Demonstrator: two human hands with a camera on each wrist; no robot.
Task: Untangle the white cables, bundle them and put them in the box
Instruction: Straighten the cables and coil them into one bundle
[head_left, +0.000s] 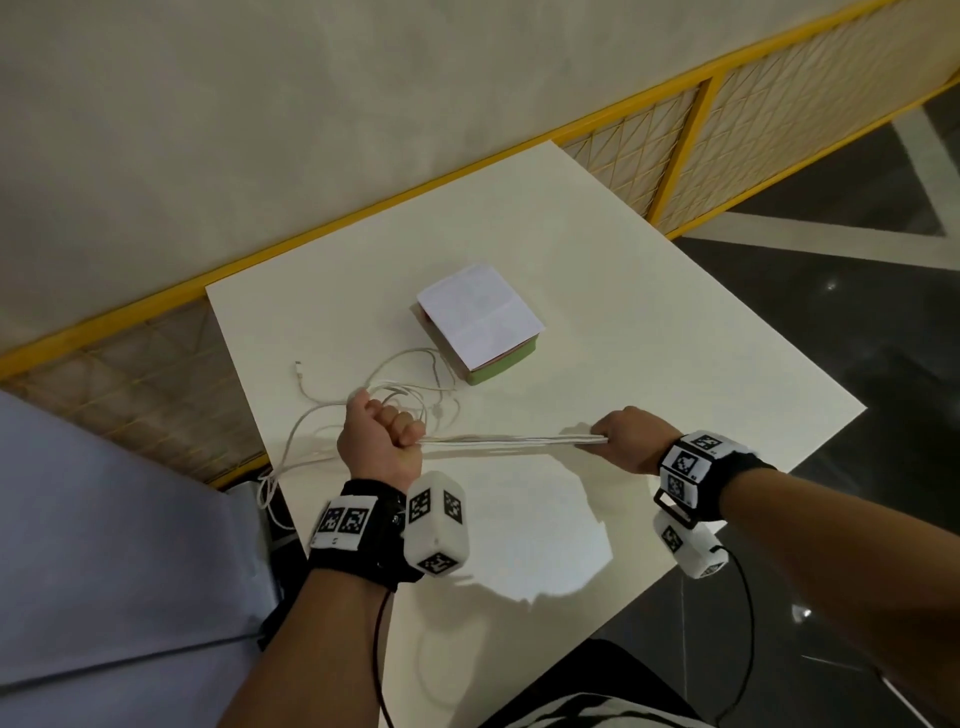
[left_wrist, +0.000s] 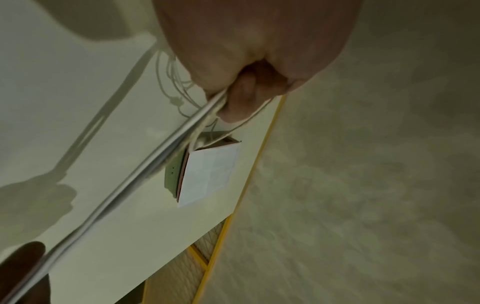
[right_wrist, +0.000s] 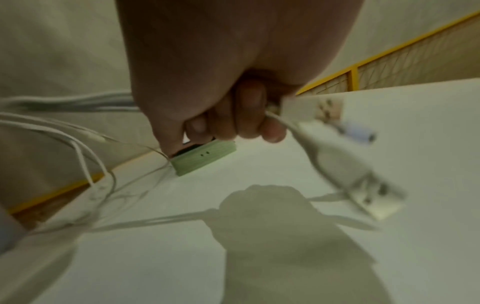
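The left hand is a closed fist, its grip wrapped round several strands of thin white cables, and the right hand at the right of the head view has its fingers curled tight on the other end of the same strands, so that they run taut and nearly level between the two fists, above the white tabletop. In the right wrist view a blurred white USB plug juts from the right grip toward the lower right of the frame. Behind the left fist, the slack of the cables lies in loose, crossing loops on the tabletop toward the left of the head view, one small connector end lying apart at the upper left of the tangle, and some loops hang off the tabletop's left edge. Just beyond the loops, near the middle of the frame, sits a small pale green box with a white paper-like flap over its top; a cable loop reaches right up to its near side. A yellow-framed lattice fence runs along the far edge of the tabletop, and both wrists wear black straps with white tagged blocks.
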